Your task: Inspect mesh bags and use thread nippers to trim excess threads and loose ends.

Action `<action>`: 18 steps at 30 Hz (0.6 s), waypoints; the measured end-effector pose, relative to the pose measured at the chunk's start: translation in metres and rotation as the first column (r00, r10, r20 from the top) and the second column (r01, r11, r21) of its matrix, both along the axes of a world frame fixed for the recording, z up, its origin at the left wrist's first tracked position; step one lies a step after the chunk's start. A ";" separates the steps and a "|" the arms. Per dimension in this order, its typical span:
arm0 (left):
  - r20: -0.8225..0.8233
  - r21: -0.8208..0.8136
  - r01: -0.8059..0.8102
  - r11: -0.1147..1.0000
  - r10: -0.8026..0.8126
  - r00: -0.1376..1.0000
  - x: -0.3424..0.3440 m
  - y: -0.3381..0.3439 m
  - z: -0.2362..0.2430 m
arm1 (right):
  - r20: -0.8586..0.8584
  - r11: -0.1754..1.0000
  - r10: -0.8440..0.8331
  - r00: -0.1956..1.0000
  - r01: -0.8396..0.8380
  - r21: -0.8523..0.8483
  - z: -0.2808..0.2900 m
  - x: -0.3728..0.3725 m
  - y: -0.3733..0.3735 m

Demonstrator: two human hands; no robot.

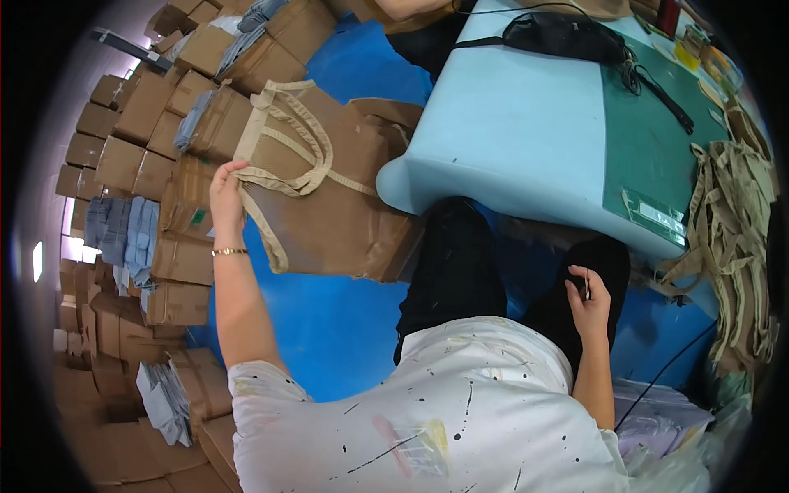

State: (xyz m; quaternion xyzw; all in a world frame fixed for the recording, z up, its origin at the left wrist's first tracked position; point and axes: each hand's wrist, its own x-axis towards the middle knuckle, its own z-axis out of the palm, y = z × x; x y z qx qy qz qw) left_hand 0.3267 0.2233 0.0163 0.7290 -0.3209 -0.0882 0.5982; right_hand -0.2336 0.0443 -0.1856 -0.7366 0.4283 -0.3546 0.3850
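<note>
My left hand (227, 195) is stretched out to the left, its thumb and fingers pinching the edge of a beige fabric strap piece (309, 179). Long loops and bands of that piece lie over a large brown cardboard box (345, 238) beside my left leg. My right hand (590, 302) rests above my right thigh, fingers curled. Something thin and shiny shows at those fingers, too small to name.
A light-blue covered table (514, 123) with a green mat (657, 140) stands ahead. On it lie a black pouch (563, 37) and cables. Beige straps (727, 246) hang in a heap at the right. Stacked cartons (144, 107) fill the left. Another person's arm (411, 6) shows at the top.
</note>
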 end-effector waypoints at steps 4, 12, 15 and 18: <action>0.161 0.087 -0.135 0.987 0.120 0.980 0.064 0.002 0.013 | 0.002 0.997 0.007 1.000 -0.006 -0.077 -0.002 0.003 -0.004; 0.760 0.322 -0.302 0.897 -0.054 0.647 0.062 -0.067 0.062 | -0.014 1.000 -0.006 1.000 0.005 -0.016 -0.002 0.006 -0.001; 0.880 0.317 -0.175 0.932 -0.221 0.421 0.031 -0.114 0.016 | -0.039 1.000 -0.019 0.999 0.018 -0.024 0.002 0.007 0.002; 0.828 0.459 -0.129 0.879 -0.371 0.420 0.008 -0.141 -0.062 | -0.064 0.999 -0.029 0.998 0.028 -0.017 0.009 0.009 0.003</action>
